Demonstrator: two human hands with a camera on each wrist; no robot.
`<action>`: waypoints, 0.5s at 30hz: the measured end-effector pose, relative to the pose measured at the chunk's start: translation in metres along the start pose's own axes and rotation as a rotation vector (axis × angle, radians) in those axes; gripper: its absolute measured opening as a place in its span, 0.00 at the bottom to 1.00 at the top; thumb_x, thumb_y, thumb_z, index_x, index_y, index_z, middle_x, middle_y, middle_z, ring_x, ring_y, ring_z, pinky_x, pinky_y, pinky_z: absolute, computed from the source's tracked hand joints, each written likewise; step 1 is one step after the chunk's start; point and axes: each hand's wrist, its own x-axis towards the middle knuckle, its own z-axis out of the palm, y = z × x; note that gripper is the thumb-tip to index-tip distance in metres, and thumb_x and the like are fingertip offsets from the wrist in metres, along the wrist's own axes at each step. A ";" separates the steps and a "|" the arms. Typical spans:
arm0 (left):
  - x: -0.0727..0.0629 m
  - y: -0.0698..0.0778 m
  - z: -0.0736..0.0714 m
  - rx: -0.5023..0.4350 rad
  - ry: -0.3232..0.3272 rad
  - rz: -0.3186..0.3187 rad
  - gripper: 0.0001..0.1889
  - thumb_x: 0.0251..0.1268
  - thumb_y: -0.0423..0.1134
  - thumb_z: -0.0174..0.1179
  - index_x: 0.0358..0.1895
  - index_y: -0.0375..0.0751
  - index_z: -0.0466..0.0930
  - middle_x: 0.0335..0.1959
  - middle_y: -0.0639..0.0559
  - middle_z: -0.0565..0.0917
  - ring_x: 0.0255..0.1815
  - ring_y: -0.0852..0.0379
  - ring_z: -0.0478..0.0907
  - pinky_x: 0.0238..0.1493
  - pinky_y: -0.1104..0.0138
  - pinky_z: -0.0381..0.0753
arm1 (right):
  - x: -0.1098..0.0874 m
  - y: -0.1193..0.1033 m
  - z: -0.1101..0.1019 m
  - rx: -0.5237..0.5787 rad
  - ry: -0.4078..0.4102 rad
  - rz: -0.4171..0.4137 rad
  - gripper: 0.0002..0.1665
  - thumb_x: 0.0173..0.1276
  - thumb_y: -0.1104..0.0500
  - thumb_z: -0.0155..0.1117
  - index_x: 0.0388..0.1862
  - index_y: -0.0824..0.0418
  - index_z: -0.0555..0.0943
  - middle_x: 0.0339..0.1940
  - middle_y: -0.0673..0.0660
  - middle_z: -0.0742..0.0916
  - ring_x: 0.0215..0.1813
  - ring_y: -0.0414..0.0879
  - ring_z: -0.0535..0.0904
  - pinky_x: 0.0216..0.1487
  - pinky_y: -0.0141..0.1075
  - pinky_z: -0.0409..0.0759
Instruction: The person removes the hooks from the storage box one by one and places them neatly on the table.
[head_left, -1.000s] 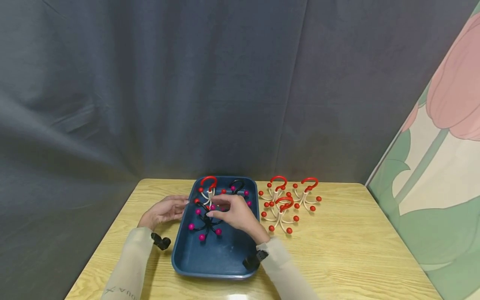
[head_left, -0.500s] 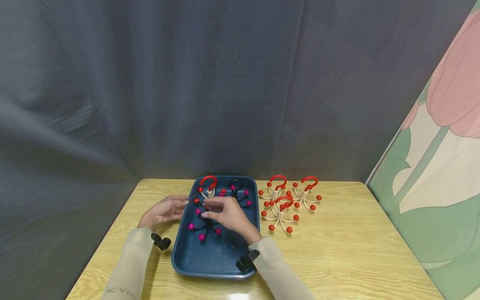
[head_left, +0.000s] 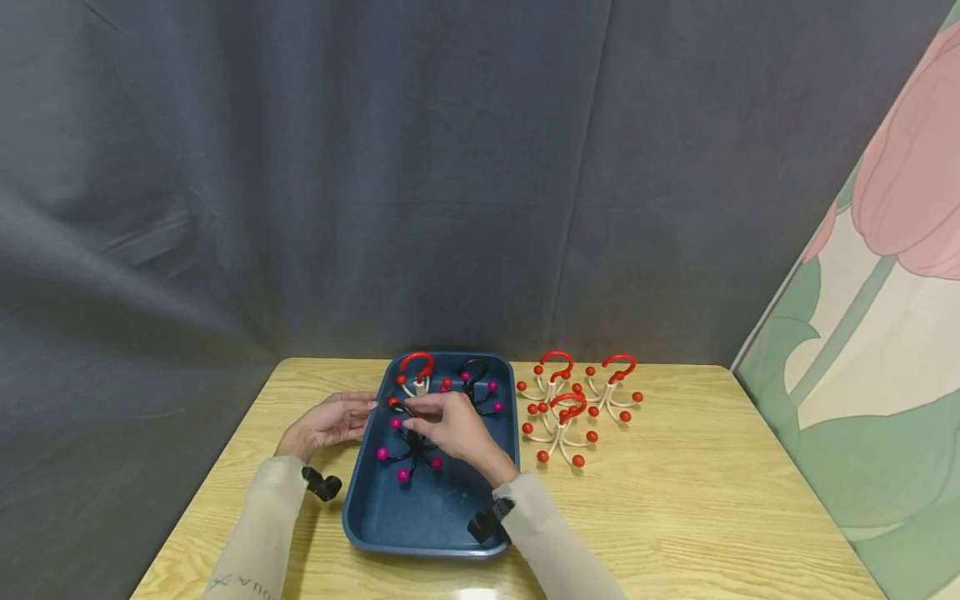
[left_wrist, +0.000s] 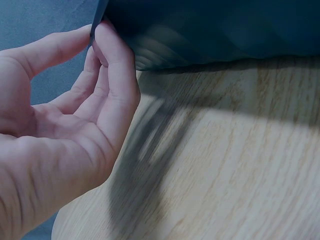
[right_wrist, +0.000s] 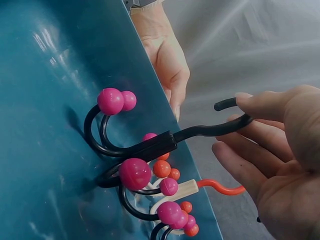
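Observation:
A black hook hanger (head_left: 414, 452) with several curved arms tipped with pink balls stands in the blue tray (head_left: 431, 521). My right hand (head_left: 457, 427) holds its curved top; in the right wrist view, the thumb lies at the hook's tip with fingers behind the bend of the hanger (right_wrist: 156, 148). At the tray's left side, my left hand (head_left: 333, 423) pinches the rim between thumb and fingers, as the left wrist view shows on the tray wall (left_wrist: 210, 32). Farther back in the tray are a second black hanger (head_left: 470, 387) and a white one with a red hook (head_left: 418, 360).
Right of the tray, three white hangers with red hooks and red balls stand on the wooden table (head_left: 675, 483): one in front (head_left: 559, 433), one behind it (head_left: 553, 387), another at the right (head_left: 611, 392). A dark curtain (head_left: 450, 183) hangs behind.
My right hand has shifted slightly left, its fingers coming onto the front black hanger's hook. That hanger stays in about the same place. The left hand has not moved.

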 end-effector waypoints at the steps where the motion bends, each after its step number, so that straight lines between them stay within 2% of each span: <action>1: 0.000 0.000 0.000 0.000 -0.001 0.001 0.29 0.85 0.35 0.50 0.80 0.25 0.55 0.45 0.56 0.91 0.45 0.61 0.89 0.48 0.69 0.89 | 0.000 0.000 0.000 -0.004 -0.002 0.003 0.20 0.71 0.58 0.74 0.61 0.59 0.88 0.56 0.58 0.92 0.52 0.42 0.91 0.48 0.28 0.88; 4: 0.000 0.000 0.000 -0.001 -0.002 0.002 0.30 0.85 0.35 0.50 0.80 0.25 0.55 0.45 0.56 0.91 0.45 0.61 0.88 0.48 0.69 0.89 | 0.000 0.000 0.000 -0.018 -0.006 0.009 0.19 0.71 0.59 0.74 0.60 0.59 0.88 0.55 0.56 0.92 0.47 0.41 0.91 0.41 0.26 0.86; 9: 0.000 -0.001 0.000 -0.001 0.003 -0.001 0.31 0.85 0.35 0.50 0.81 0.25 0.53 0.45 0.56 0.91 0.45 0.61 0.88 0.49 0.69 0.89 | 0.000 0.002 0.000 -0.007 -0.008 -0.010 0.18 0.72 0.60 0.72 0.59 0.59 0.89 0.53 0.57 0.93 0.38 0.52 0.90 0.30 0.26 0.79; 13: 0.001 -0.001 0.000 0.001 0.008 -0.004 0.31 0.85 0.36 0.51 0.81 0.25 0.52 0.45 0.57 0.91 0.45 0.61 0.88 0.49 0.69 0.89 | 0.000 0.003 0.000 0.005 -0.001 -0.016 0.17 0.73 0.60 0.72 0.58 0.58 0.89 0.53 0.56 0.93 0.37 0.60 0.87 0.26 0.26 0.73; 15: 0.001 0.000 -0.001 -0.001 0.009 -0.007 0.31 0.85 0.35 0.51 0.81 0.25 0.52 0.46 0.57 0.91 0.46 0.61 0.88 0.49 0.69 0.89 | 0.001 0.004 0.000 0.009 0.003 -0.016 0.16 0.72 0.61 0.72 0.58 0.57 0.90 0.53 0.56 0.93 0.36 0.57 0.87 0.26 0.27 0.71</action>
